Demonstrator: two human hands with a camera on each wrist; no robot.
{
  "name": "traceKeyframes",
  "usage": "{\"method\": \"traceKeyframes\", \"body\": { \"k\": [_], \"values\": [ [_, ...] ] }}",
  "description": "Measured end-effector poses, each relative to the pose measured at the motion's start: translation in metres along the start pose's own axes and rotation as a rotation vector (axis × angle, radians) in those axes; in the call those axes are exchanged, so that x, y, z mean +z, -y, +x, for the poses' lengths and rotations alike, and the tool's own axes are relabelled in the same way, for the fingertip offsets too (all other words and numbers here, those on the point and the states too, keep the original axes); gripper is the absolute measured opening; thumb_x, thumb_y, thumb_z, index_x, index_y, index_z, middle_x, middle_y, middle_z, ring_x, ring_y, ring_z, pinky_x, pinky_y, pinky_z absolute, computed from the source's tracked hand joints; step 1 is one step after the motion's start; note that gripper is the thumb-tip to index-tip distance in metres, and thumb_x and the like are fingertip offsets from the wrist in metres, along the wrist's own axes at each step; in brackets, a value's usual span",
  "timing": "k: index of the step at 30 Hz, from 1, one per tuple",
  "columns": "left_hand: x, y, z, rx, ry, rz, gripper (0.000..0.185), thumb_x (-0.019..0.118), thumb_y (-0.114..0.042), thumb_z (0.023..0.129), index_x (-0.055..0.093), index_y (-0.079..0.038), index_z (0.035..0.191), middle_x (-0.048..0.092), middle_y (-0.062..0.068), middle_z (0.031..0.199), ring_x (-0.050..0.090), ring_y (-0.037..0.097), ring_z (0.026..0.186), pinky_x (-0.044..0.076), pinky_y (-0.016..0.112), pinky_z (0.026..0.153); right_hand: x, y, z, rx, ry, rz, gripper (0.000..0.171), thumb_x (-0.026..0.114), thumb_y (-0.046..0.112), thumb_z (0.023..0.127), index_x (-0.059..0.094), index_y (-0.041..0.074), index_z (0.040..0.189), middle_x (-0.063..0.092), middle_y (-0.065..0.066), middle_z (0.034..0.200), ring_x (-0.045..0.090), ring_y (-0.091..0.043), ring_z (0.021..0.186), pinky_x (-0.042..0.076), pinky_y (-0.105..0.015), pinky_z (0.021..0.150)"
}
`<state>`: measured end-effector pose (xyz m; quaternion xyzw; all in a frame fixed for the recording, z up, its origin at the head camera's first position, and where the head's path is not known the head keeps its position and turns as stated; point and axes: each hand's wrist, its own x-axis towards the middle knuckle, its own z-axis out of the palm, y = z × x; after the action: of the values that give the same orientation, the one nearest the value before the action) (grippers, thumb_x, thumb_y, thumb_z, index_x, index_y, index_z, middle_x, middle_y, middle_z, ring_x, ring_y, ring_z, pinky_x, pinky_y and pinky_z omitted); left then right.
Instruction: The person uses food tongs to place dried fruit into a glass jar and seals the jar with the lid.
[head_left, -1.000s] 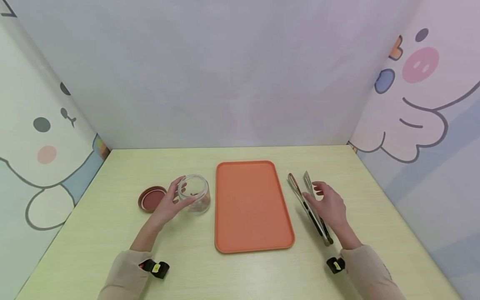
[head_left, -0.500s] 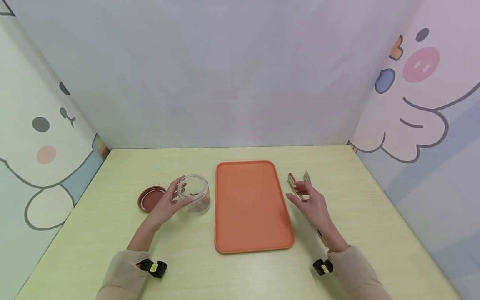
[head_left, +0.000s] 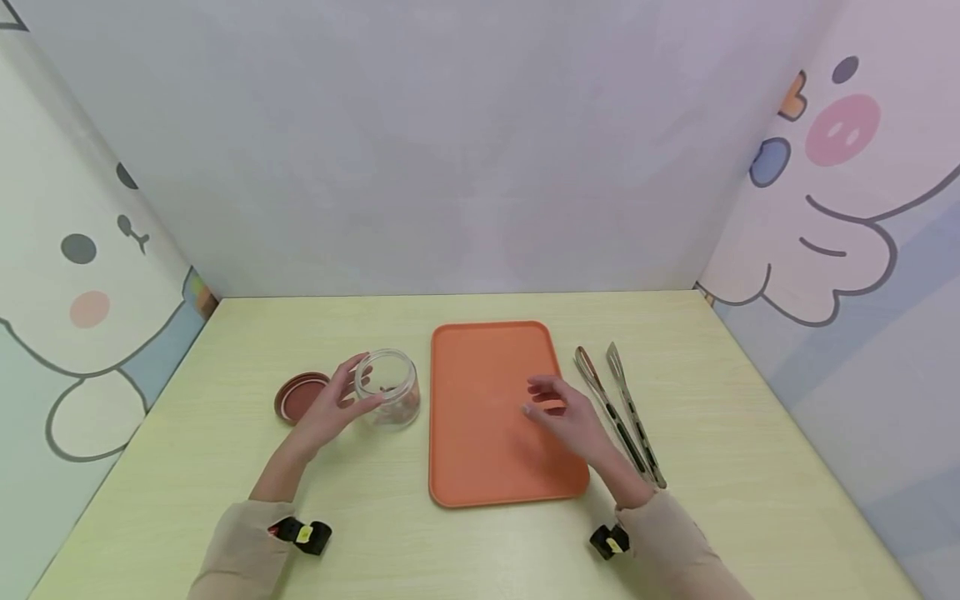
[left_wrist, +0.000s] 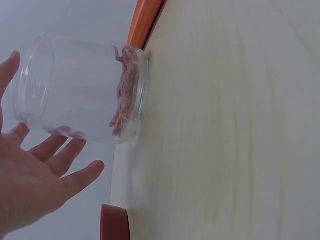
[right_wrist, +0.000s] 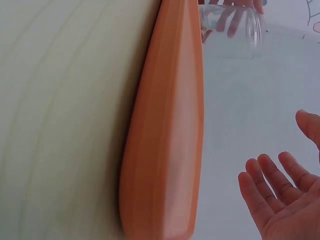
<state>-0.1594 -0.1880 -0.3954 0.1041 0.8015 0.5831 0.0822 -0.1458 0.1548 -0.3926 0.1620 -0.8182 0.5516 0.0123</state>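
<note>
A clear glass jar [head_left: 397,404] stands upright just left of the orange tray [head_left: 495,450]. My left hand [head_left: 333,408] holds it near the rim, thumb on the near side and fingers around the far left side. Reddish-brown wrinkled pieces [left_wrist: 126,90] lie at the bottom of the jar in the left wrist view; their kind is unclear. The jar's mouth is uncovered. Over the right part of the tray hovers my right hand [head_left: 566,417], fingers loosely bent and nothing in them. In the right wrist view its fingers [right_wrist: 272,177] are spread apart from the thumb.
A round reddish-brown lid [head_left: 300,398] lies on the table left of the jar, partly behind my left hand. Metal tongs [head_left: 626,417] with dark grips lie right of the tray, their arms spread. A pale wall [head_left: 465,167] stands behind the table.
My right hand has moved left from above the tongs to over the tray, leaving the tongs lying in place. My left hand and the jar have stayed where they were.
</note>
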Motion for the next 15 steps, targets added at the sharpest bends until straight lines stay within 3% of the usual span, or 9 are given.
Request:
{"method": "traceKeyframes", "body": {
  "k": [9, 15],
  "values": [
    [-0.001, -0.002, -0.002, -0.001, 0.009, -0.004, 0.067, 0.058, -0.020, 0.086, 0.018, -0.007, 0.138, 0.024, 0.025, 0.137, 0.019, 0.040, 0.125, 0.023, 0.054, 0.095, 0.018, 0.010, 0.009, -0.008, 0.096, 0.091, 0.036, 0.061, 0.007, 0.083, 0.050, -0.001, 0.116, 0.053, -0.015, 0.107, 0.050, -0.037, 0.099, 0.044, -0.044, 0.080],
    [-0.004, 0.013, 0.004, 0.010, 0.014, -0.021, 0.068, 0.060, -0.020, 0.085, 0.019, -0.011, 0.139, 0.024, 0.023, 0.138, 0.019, 0.039, 0.125, 0.024, 0.054, 0.095, 0.029, 0.017, 0.019, -0.066, 0.126, 0.096, 0.038, 0.063, 0.009, 0.082, 0.050, 0.001, 0.117, 0.054, -0.013, 0.107, 0.051, -0.033, 0.098, 0.046, -0.039, 0.078]
  ]
}}
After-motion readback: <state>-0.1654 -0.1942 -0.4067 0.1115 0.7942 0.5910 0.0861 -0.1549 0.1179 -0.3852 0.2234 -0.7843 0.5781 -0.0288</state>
